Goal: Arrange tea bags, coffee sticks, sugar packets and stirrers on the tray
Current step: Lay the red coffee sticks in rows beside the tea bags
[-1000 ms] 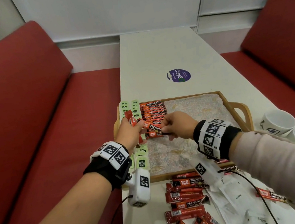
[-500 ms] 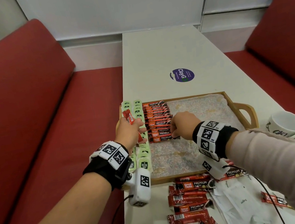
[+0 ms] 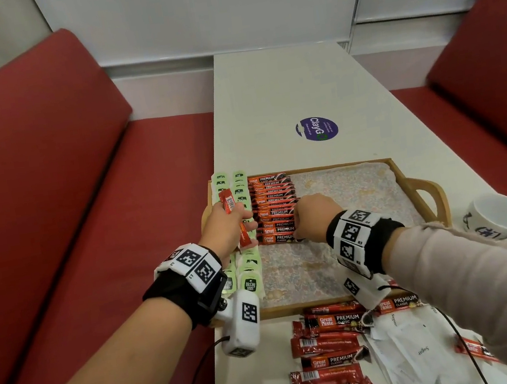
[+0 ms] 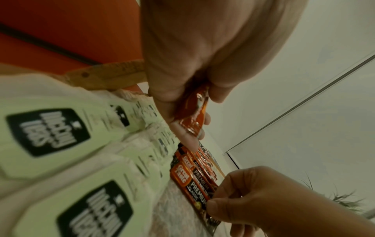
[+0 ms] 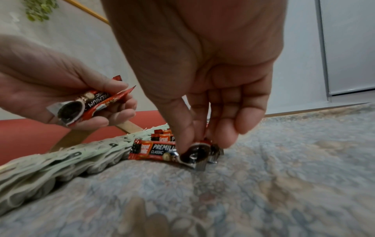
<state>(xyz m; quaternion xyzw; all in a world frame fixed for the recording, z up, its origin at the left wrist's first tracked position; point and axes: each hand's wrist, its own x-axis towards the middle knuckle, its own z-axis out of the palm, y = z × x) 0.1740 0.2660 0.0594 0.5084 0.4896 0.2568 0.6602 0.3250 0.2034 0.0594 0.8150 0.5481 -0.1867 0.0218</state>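
A wooden tray (image 3: pixel 420 181) with a floral liner holds two columns of green tea bags (image 3: pixel 251 281) along its left side and a stacked column of red coffee sticks (image 3: pixel 275 208) beside them. My left hand (image 3: pixel 228 231) hovers over the tea bags and grips a few coffee sticks (image 3: pixel 229 203) (image 5: pixel 91 104) (image 4: pixel 192 115). My right hand (image 3: pixel 313 219) pinches the right end of the nearest coffee stick (image 5: pixel 154 150) (image 4: pixel 194 189), which lies on the liner at the front of the column. More coffee sticks (image 3: pixel 328 340) and white sugar packets (image 3: pixel 411 348) lie on the table before the tray.
Two white mugs (image 3: pixel 497 218) stand right of the tray handle. A purple round sticker (image 3: pixel 317 128) marks the white table (image 3: pixel 283 90) beyond the tray. Red bench seats (image 3: pixel 49 188) flank the table. A cable (image 3: pixel 461 338) trails from my right wrist over the packets.
My right hand took a coffee stick from the left hand and laid it down at the front of the column. The left hand drew back slightly with its remaining sticks.
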